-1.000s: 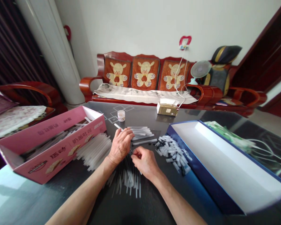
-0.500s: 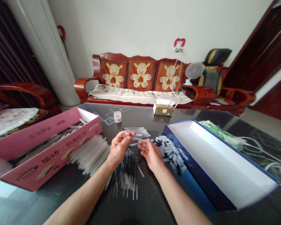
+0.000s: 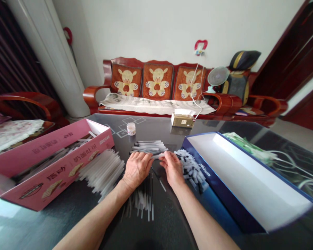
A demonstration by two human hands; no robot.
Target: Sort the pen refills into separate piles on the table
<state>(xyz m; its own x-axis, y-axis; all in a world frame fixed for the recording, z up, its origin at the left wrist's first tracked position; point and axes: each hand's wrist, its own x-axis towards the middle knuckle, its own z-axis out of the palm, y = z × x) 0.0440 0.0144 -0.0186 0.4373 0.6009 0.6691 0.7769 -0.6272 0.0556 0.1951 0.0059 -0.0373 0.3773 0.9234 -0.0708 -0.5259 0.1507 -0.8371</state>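
Note:
My left hand [image 3: 137, 168] and my right hand [image 3: 173, 168] meet over a dark glass table [image 3: 167, 229], fingers curled, pinching the two ends of one translucent pen tube [image 3: 156, 156] between them. Just beyond lies a small row of assembled pens [image 3: 148, 146]. Under my wrists is a spread of thin refills [image 3: 144, 199]. A heap of clear tubes [image 3: 103, 170] lies left of my left hand. A pile of small caps [image 3: 191, 166] lies right of my right hand.
An open pink carton [image 3: 54, 159] with more tubes stands at the left. An open blue box with a white inside [image 3: 247, 180] is at the right, with green-and-white cables [image 3: 263, 156] behind it. A small jar [image 3: 131, 128] and a tissue box [image 3: 183, 119] stand farther back, before a wooden sofa [image 3: 159, 86].
My hands came up off the refill spread, brought a tube together between them, then lowered toward the table near the pen row. The camera shifted slightly.

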